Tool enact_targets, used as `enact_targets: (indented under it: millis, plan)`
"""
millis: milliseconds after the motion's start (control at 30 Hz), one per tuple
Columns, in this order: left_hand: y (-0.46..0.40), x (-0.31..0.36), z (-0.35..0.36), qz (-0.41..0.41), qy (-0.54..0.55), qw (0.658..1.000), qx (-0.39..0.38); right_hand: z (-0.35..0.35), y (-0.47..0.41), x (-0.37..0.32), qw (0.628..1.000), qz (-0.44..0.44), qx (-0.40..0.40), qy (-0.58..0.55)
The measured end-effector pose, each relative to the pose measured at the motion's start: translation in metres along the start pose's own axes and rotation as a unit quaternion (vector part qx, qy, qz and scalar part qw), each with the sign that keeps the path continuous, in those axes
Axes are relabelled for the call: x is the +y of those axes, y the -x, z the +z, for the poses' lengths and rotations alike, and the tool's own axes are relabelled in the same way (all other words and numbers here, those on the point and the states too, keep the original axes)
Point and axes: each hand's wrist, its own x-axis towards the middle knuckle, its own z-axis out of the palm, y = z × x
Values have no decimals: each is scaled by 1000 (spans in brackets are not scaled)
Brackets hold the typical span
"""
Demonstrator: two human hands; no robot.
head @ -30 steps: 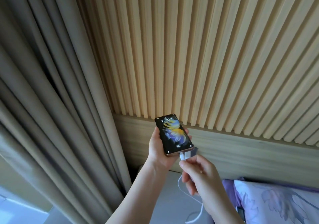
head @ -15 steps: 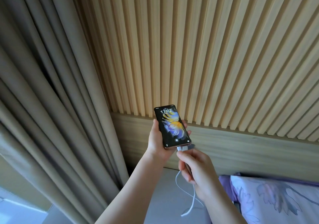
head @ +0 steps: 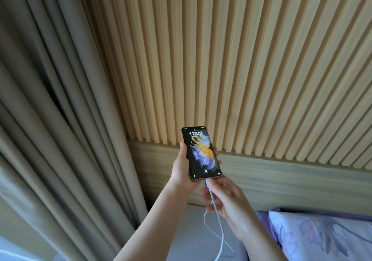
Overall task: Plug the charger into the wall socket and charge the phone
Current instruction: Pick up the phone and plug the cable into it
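We see a glossy glass phone (head: 202, 153), smooth white plastic cable (head: 218, 220), matt ribbed wood wall panelling (head: 241, 63), soft matt cloth curtain (head: 50, 119), printed cloth pillow (head: 322, 236).

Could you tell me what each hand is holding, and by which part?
The left hand grips the phone by its side edges; the right hand holds the white cable just below the phone.

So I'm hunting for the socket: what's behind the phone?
Behind the phone, the left hand holds its back; past that is the plain wooden wall band below the slats. No socket shows; whatever is directly behind the phone and hands is covered.
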Motion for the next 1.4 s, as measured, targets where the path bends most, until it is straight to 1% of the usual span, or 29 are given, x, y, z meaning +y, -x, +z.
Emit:
enact_targets:
  millis: [67,167,333,433,533,633,733,867,967,1100,1233,1400]
  plan:
    - [0,2,-3,6,-38,999,-6,-9,-7,-4,1000,3,4,-31]
    - [-1,2,-4,13,-90,996,-15,-19,-19,-16,997,-25,-2,-68]
    - [-2,4,5,3,-107,993,-42,-21,-37,-29,993,-11,-26,-117]
    - [-2,4,12,5,-112,992,-62,-18,-41,-33,989,-27,-50,-140]
    - [-3,7,19,27,-131,988,-76,-17,-41,-34,981,-49,-61,-176]
    - [-3,11,27,48,-157,982,-96,-17,-42,-37,975,-60,-50,-207]
    - [-1,14,30,71,-180,976,-97,-17,-41,-41,973,-69,-37,-219]
    - [9,10,23,102,-181,971,-117,-17,-35,-48,969,-98,-61,-221]
    - [18,3,23,127,-151,970,-140,-18,-31,-48,971,-99,-65,-208]
    - [25,-1,27,115,-108,974,-165,-18,-29,-43,970,-101,-71,-211]
    - [25,-5,24,117,-94,978,-145,-19,-27,-40,967,-93,-67,-227]
    - [24,-9,18,125,-128,976,-122,-22,-26,-38,969,-92,-70,-217]
